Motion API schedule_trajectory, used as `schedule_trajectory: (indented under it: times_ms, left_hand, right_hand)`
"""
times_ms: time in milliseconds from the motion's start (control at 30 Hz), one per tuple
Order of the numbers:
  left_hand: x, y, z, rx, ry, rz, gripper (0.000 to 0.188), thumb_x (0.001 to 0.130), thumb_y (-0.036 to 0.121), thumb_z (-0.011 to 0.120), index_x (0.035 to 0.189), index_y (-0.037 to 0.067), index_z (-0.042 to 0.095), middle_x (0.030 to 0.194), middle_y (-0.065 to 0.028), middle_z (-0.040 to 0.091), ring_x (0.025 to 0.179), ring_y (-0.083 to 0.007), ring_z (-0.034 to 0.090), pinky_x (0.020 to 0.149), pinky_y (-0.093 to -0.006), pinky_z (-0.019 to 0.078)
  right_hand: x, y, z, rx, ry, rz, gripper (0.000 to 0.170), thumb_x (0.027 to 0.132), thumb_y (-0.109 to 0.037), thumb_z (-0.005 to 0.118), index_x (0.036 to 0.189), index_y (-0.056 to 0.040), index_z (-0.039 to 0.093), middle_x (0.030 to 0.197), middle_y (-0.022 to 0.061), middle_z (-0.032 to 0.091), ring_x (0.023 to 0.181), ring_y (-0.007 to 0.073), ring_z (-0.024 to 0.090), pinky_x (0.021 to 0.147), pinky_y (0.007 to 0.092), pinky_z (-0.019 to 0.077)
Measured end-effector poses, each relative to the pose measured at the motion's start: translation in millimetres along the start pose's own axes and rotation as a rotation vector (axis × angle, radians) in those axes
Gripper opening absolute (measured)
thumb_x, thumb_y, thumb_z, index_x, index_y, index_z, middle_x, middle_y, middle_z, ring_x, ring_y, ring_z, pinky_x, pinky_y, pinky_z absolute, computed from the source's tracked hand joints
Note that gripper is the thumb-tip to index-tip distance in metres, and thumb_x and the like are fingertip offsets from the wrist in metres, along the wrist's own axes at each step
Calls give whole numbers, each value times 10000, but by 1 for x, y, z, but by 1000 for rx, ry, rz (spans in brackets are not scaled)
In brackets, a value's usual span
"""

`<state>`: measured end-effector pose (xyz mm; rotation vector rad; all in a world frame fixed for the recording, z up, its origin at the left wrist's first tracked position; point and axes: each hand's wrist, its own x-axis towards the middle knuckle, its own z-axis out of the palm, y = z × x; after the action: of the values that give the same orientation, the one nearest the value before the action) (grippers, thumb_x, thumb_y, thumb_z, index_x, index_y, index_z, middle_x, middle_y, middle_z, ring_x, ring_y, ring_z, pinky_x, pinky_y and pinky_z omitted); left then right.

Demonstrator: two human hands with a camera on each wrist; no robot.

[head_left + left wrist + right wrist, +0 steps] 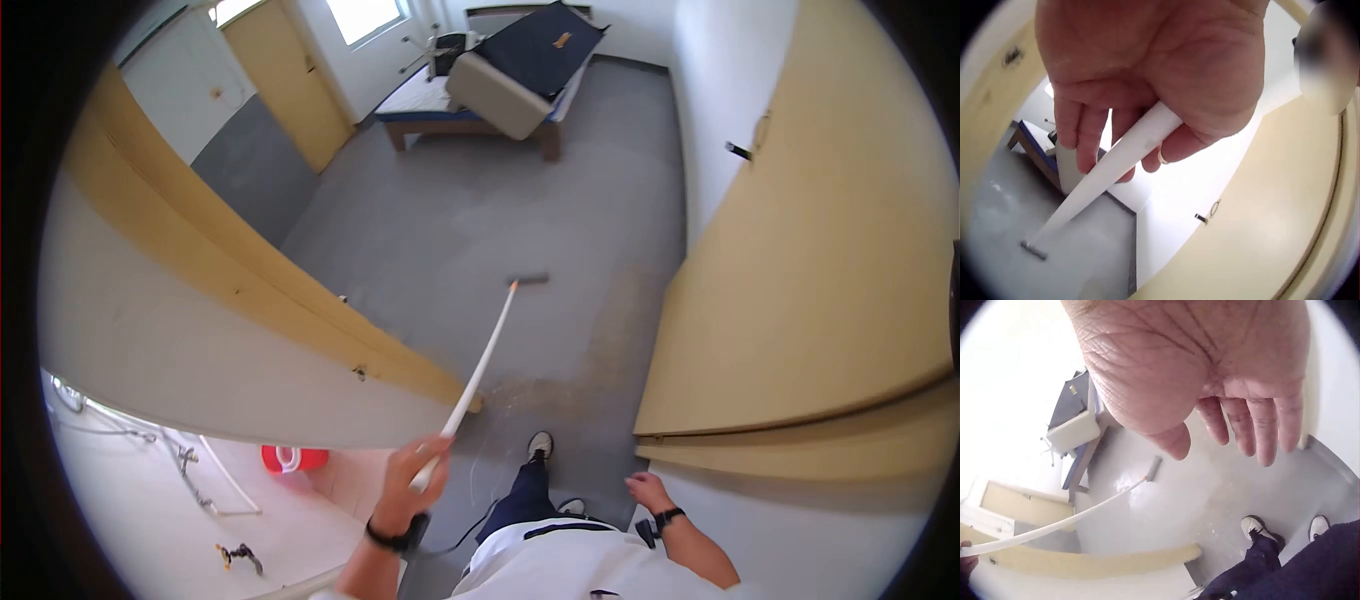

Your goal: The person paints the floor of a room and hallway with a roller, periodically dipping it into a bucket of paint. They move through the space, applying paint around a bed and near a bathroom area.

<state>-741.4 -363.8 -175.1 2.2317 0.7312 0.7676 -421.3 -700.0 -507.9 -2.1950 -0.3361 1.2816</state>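
A long-handled paint roller with a white pole slants from my left hand down to the floor. Its grey roller head lies on the grey floor, well ahead of my feet. The left wrist view shows the pole running under the left palm, with the thumb and fingers about it. My right hand hangs at my right side and holds nothing. Seen in the right wrist view, the fingers of that hand are loosely bent, away from the roller.
A white wall end with a yellow wooden frame stands at left, a yellow door at right. Brownish patches mark the floor near the doorway. At the back, a bed bears a tilted dark piece of furniture. A red basin sits lower left.
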Motion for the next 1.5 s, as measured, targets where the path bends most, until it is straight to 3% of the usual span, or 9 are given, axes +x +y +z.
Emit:
schedule_trajectory:
  times_ms: [167,333,633,733,967,1067,1333,1467,1500]
  left_hand:
    - [-86,102,-76,-118,3,-359,104,764,-3,590,853,10,642,1003,-130,692,840,-230,646,790,-317,488]
    - [-112,182,-133,-79,-186,-398,162,853,113,584,808,-40,610,1049,-235,666,1046,-331,623,911,-409,461]
    - [-128,178,-132,-79,-144,-341,143,835,110,606,797,-28,605,1051,-194,680,1051,-312,625,920,-398,455]
    - [-120,146,-93,59,-120,-297,49,763,32,574,773,24,621,935,-95,708,789,-225,640,727,-306,478]
    - [-17,63,-13,10,27,-249,126,805,41,543,853,-18,643,766,-169,661,656,-241,647,602,-319,493]
    - [38,-5,37,-1,115,-217,141,807,70,551,872,10,661,739,-172,642,643,-280,635,578,-337,474]
    - [169,-140,136,-128,197,-115,146,793,86,530,833,20,653,870,-141,690,713,-238,641,661,-331,495]
    - [147,-135,122,-207,173,-134,123,807,57,546,842,18,657,873,-112,698,684,-137,592,631,-280,473]
    - [131,-127,111,-193,171,-145,123,807,57,546,842,18,657,873,-112,698,684,-137,592,631,-280,473]
  right_hand:
    - [-28,-91,18,-295,-79,-251,473,833,-337,644,1144,19,619,1057,174,673,951,264,654,847,342,511]
    - [-48,-108,60,-262,-223,-321,465,837,-355,617,1123,11,631,1107,188,655,1037,325,618,897,380,482]
    - [-66,-95,52,-285,-223,-286,399,856,-313,594,1092,5,646,1078,199,657,1025,352,613,892,400,477]
    - [-67,-73,45,-262,-188,-215,392,849,-306,605,1075,11,648,1066,201,661,1013,335,623,882,395,480]
    - [-27,47,42,-115,14,-56,368,825,-277,666,1082,-15,651,903,108,672,748,166,638,643,289,524]
    - [-56,46,30,-34,19,166,413,787,-319,662,1017,25,673,1067,211,660,1044,298,622,890,375,475]
    - [-78,92,26,125,120,214,394,803,-321,651,994,23,681,965,210,680,943,331,643,820,398,491]
    - [-68,37,22,-4,29,155,419,825,-332,635,1057,17,661,1026,213,669,1000,357,624,859,415,483]
    - [-45,48,32,-12,72,69,372,833,-296,647,1051,6,655,913,139,659,817,240,608,703,348,488]
